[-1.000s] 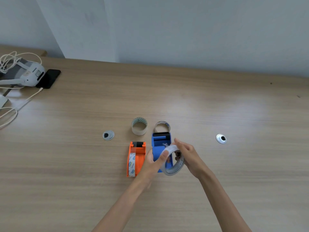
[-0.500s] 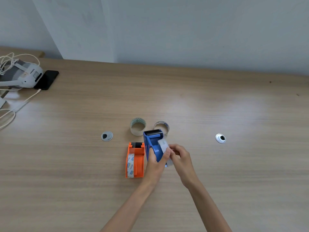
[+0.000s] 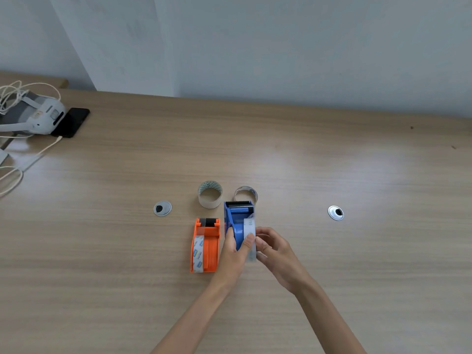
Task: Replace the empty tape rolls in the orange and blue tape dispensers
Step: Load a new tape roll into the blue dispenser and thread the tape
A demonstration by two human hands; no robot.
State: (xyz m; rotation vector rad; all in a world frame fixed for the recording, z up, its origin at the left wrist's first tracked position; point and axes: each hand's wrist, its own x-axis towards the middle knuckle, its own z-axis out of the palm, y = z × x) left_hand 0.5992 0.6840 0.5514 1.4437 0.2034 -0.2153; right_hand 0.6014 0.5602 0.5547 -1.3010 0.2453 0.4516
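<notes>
A wide wooden table [image 3: 357, 277] fills the scene, with a white headset [image 3: 38, 116], its pale cables [image 3: 15, 175] and a black phone [image 3: 72, 122] at the far left. Near the middle, the left hand [image 3: 231, 256] grips the blue dispenser [image 3: 237, 221]. Its thumb lies on the dispenser's left side and its fingers curl over the top, with a fingertip resting on the tape roll [image 3: 249, 231]. That roll stands on edge against the dispenser's right side. Whether it is fully seated cannot be told. The right hand [image 3: 277, 254] comes from the right with thumb and fingers curled, pinching the roll's near right edge, tip to tip with the left hand's fingers. Just left of the blue one and touching the left hand, the orange dispenser [image 3: 208, 249] lies flat, holding a printed roll. Beyond the dispensers stand a brown core [image 3: 210, 195] and a pale core [image 3: 245, 194], the latter touching the blue dispenser's far end. Two metal grommets [image 3: 162, 208] [image 3: 335, 213] sit well apart on either side.
</notes>
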